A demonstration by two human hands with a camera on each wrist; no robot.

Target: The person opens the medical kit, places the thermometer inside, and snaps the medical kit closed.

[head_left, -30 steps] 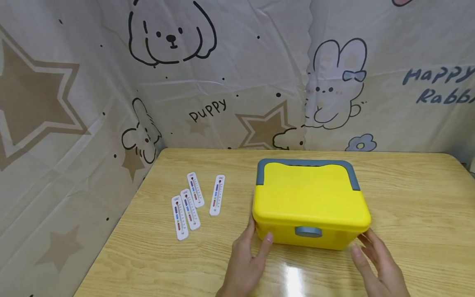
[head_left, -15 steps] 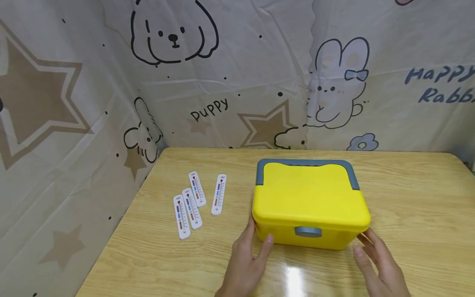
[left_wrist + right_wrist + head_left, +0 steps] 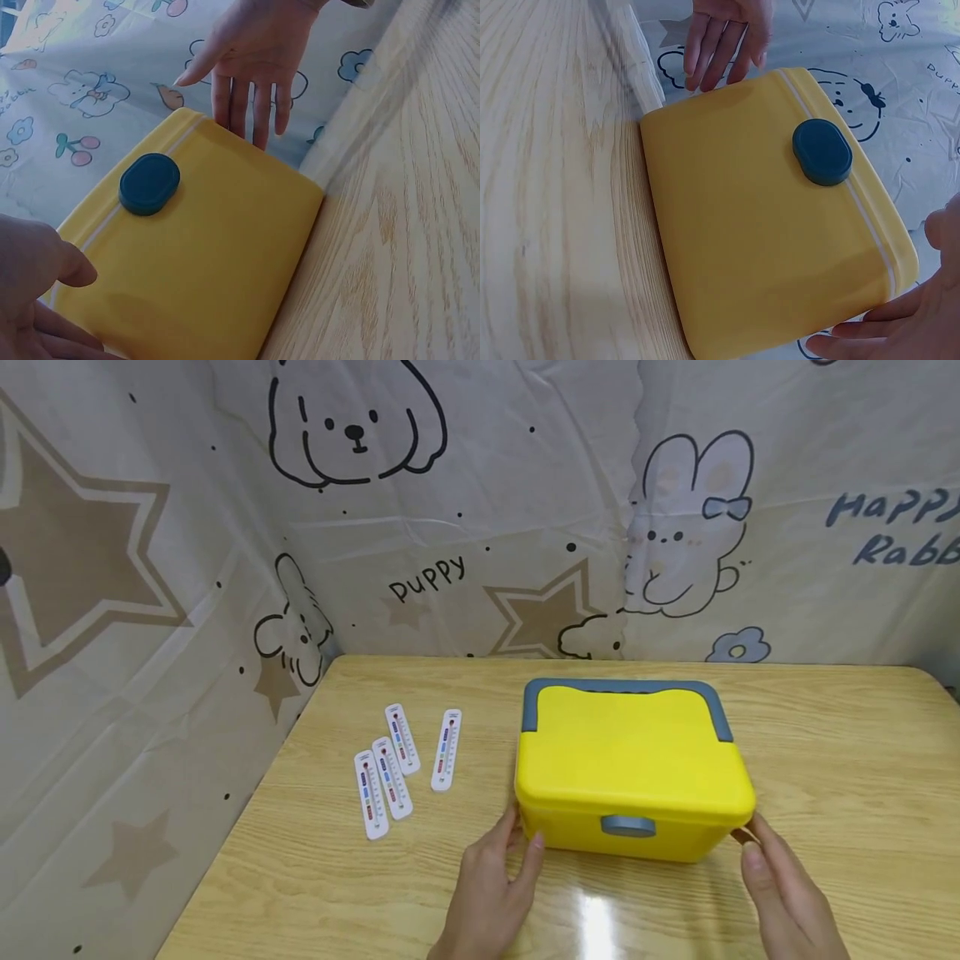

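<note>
Box [image 3: 633,768] closed on table [image 3: 840,760], about midway between left and right edges. Left hand [image 3: 489,889] at its left end, right hand [image 3: 793,889] at its right; both grips spread. Four thermometers [image 3: 392,778] toward table's left edge.

Left hand [image 3: 486,887]: comes in from the lower edge of the head view, pointing forward, its inner side turned toward the other hand
Left thumb [image 3: 533,853]: raised, standing apart from the index finger
Left fingers [image 3: 716,51]: long and relaxed, side by side, partly hidden in the head view
Right hand [image 3: 798,893]: also enters from below, leaning inward, well apart from the left one
Right thumb [image 3: 759,870]: extended, clear of the fingers
Right fingers [image 3: 251,105]: nearly straight, slightly spread
Palms: facing each other
</note>
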